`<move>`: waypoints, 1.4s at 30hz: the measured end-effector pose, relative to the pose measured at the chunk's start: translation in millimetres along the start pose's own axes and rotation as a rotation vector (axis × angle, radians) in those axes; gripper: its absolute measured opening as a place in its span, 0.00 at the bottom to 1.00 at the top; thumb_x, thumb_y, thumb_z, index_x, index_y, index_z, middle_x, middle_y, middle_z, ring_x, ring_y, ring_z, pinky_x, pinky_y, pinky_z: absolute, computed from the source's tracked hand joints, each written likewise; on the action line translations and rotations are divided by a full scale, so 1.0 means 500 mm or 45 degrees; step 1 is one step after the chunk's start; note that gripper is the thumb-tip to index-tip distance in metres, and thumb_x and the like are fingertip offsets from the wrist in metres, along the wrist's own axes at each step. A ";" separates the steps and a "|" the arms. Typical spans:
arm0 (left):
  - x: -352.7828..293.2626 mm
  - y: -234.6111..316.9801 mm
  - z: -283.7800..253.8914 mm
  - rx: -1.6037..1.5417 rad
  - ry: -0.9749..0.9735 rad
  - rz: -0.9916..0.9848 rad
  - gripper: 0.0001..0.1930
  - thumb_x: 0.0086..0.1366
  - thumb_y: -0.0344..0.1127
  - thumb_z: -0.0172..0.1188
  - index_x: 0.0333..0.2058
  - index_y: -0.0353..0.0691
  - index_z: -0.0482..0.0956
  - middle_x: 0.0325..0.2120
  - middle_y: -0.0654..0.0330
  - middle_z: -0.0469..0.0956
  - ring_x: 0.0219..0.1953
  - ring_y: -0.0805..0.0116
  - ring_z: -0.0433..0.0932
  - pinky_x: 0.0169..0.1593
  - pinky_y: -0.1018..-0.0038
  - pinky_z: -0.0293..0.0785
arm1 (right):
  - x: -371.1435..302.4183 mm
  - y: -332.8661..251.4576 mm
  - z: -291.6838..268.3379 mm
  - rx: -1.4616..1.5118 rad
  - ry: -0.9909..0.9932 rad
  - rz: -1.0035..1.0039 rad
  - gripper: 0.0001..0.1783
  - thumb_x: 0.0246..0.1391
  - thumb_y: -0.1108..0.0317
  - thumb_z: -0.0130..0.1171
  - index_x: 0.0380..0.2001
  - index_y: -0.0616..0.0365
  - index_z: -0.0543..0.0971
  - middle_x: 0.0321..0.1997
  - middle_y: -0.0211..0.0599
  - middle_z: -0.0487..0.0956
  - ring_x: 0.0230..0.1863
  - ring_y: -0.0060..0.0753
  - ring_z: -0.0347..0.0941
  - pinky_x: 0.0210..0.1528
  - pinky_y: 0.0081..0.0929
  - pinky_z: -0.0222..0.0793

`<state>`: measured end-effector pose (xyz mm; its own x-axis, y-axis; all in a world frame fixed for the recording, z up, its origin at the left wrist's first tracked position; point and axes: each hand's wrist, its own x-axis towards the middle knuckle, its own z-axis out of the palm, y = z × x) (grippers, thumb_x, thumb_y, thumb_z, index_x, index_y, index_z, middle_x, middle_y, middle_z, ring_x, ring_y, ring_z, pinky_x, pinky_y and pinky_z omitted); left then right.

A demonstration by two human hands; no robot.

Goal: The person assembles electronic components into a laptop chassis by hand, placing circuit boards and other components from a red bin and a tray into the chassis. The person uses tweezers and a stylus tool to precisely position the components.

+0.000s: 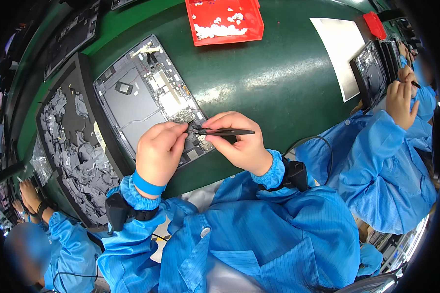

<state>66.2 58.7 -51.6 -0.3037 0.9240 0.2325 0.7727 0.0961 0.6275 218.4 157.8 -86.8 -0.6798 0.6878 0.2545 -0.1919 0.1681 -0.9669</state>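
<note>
An opened grey tablet-like device (137, 100) lies on the green table (269, 83), its circuit boards and flat parts exposed. My right hand (242, 144) grips black tweezers (225, 132), their tips pointing left toward the device's near right edge. My left hand (157, 151) is closed just left of the tweezer tips, fingertips pinched on a small dark part that I cannot make out. Both hands hover over the device's lower right corner. I wear blue sleeves and black wrist units.
A black tray of grey film pieces (76, 151) sits left of the device. A red tray with white scraps (225, 22) stands at the far edge. A white sheet (342, 49) lies at right, where a co-worker's hands (401, 100) work on another device (369, 73).
</note>
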 end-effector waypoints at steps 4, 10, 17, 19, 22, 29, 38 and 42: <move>-0.003 -0.003 -0.002 0.162 0.037 0.196 0.08 0.44 0.21 0.63 0.27 0.35 0.79 0.25 0.56 0.77 0.26 0.61 0.76 0.29 0.73 0.73 | 0.002 0.006 0.006 -0.138 0.017 -0.110 0.12 0.37 0.81 0.63 0.29 0.62 0.74 0.34 0.40 0.77 0.36 0.35 0.75 0.36 0.26 0.71; -0.008 -0.003 -0.002 0.066 0.048 0.144 0.08 0.42 0.22 0.64 0.25 0.35 0.78 0.24 0.56 0.77 0.27 0.61 0.76 0.31 0.71 0.73 | 0.002 0.004 0.010 -0.141 0.045 -0.150 0.12 0.36 0.81 0.63 0.28 0.61 0.75 0.31 0.38 0.78 0.33 0.36 0.75 0.34 0.27 0.70; -0.018 0.004 0.011 0.186 0.006 0.280 0.09 0.40 0.21 0.63 0.25 0.36 0.77 0.25 0.58 0.76 0.27 0.61 0.75 0.30 0.71 0.73 | 0.003 0.008 0.013 -0.195 0.078 -0.212 0.11 0.36 0.81 0.62 0.27 0.60 0.74 0.30 0.38 0.78 0.31 0.36 0.75 0.32 0.27 0.70; -0.019 0.009 0.010 0.233 -0.014 0.303 0.10 0.40 0.21 0.63 0.25 0.36 0.77 0.26 0.59 0.75 0.28 0.61 0.75 0.30 0.71 0.73 | 0.004 0.005 0.012 -0.220 0.066 -0.220 0.11 0.36 0.82 0.62 0.27 0.60 0.74 0.30 0.38 0.78 0.30 0.37 0.75 0.32 0.28 0.70; -0.012 0.023 0.008 0.280 -0.072 0.316 0.10 0.40 0.21 0.62 0.25 0.35 0.77 0.26 0.59 0.75 0.29 0.62 0.75 0.29 0.70 0.73 | 0.005 0.009 0.009 -0.271 0.055 -0.296 0.12 0.36 0.82 0.61 0.28 0.59 0.74 0.30 0.38 0.78 0.30 0.39 0.75 0.32 0.29 0.70; -0.059 0.065 0.030 0.978 -0.234 0.573 0.11 0.50 0.30 0.54 0.34 0.31 0.73 0.33 0.48 0.76 0.36 0.58 0.74 0.28 0.72 0.70 | 0.002 0.012 0.010 -0.265 0.067 -0.296 0.13 0.36 0.80 0.61 0.29 0.59 0.74 0.30 0.38 0.78 0.30 0.39 0.75 0.32 0.30 0.70; -0.036 0.060 0.020 0.653 -0.190 0.402 0.09 0.48 0.27 0.53 0.31 0.33 0.71 0.36 0.48 0.76 0.41 0.55 0.74 0.30 0.69 0.73 | 0.000 0.018 0.011 -0.355 0.065 -0.374 0.13 0.35 0.79 0.62 0.29 0.59 0.74 0.31 0.37 0.78 0.32 0.40 0.74 0.33 0.31 0.71; -0.039 0.053 0.027 0.661 -0.209 0.465 0.09 0.48 0.29 0.53 0.31 0.34 0.70 0.37 0.47 0.75 0.40 0.55 0.75 0.30 0.69 0.73 | -0.005 0.016 0.011 -0.270 0.074 -0.272 0.11 0.36 0.81 0.61 0.28 0.60 0.75 0.31 0.38 0.78 0.33 0.38 0.75 0.34 0.28 0.70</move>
<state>100.3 48.3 -49.6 0.0870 0.9715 0.2203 0.9911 -0.1068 0.0798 214.6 153.7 -95.1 -0.5972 0.6592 0.4569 -0.1699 0.4528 -0.8753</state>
